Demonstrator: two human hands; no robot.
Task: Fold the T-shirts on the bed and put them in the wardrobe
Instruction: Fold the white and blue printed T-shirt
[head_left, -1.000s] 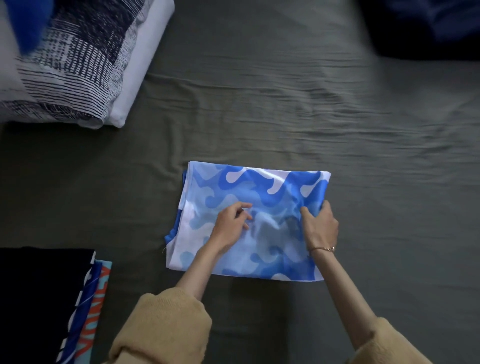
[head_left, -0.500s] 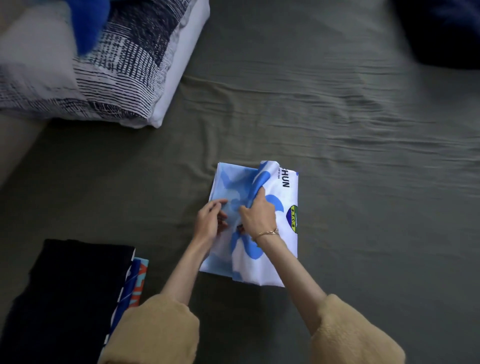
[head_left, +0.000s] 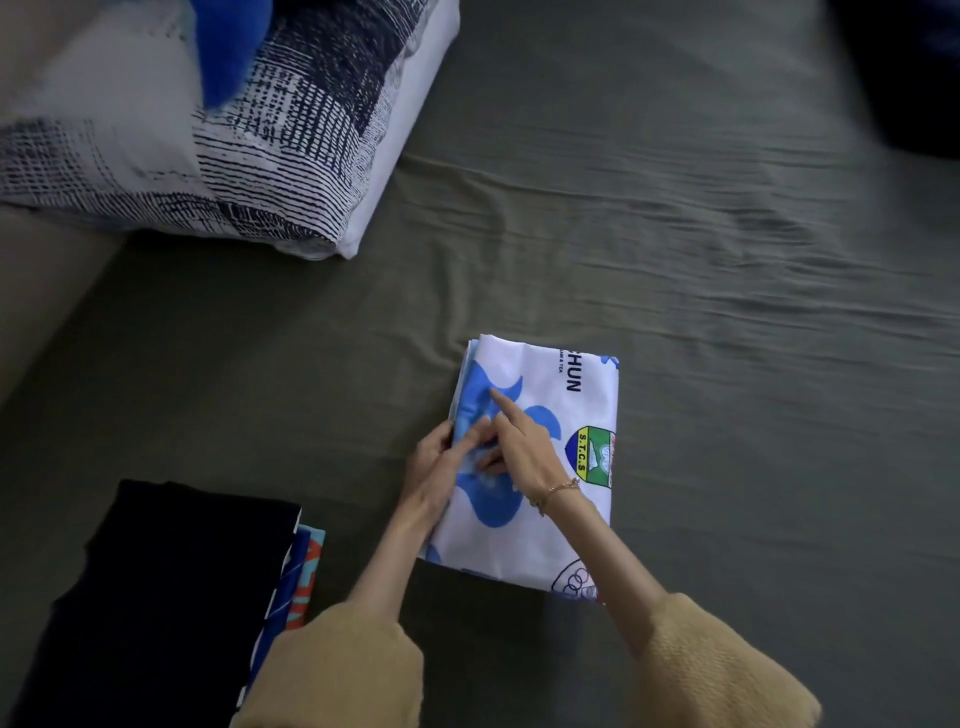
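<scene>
A blue-and-white T-shirt lies folded into a narrow rectangle on the grey-green bed sheet, its white side with a badge and black lettering facing up. My left hand holds the shirt's left edge, fingers lying over the fabric. My right hand rests on top of the shirt with its forefinger stretched out flat on a blue patch. A stack of folded T-shirts, black on top with blue and orange below, sits at the lower left.
A black-and-white patterned pillow with something bright blue on it lies at the upper left. A dark bundle fills the upper right corner. Beyond the bed's left edge is a beige surface.
The shirt went from a wide rectangle to half that width: my right hand carried the right half over to the left, and now both hands press it flat.
</scene>
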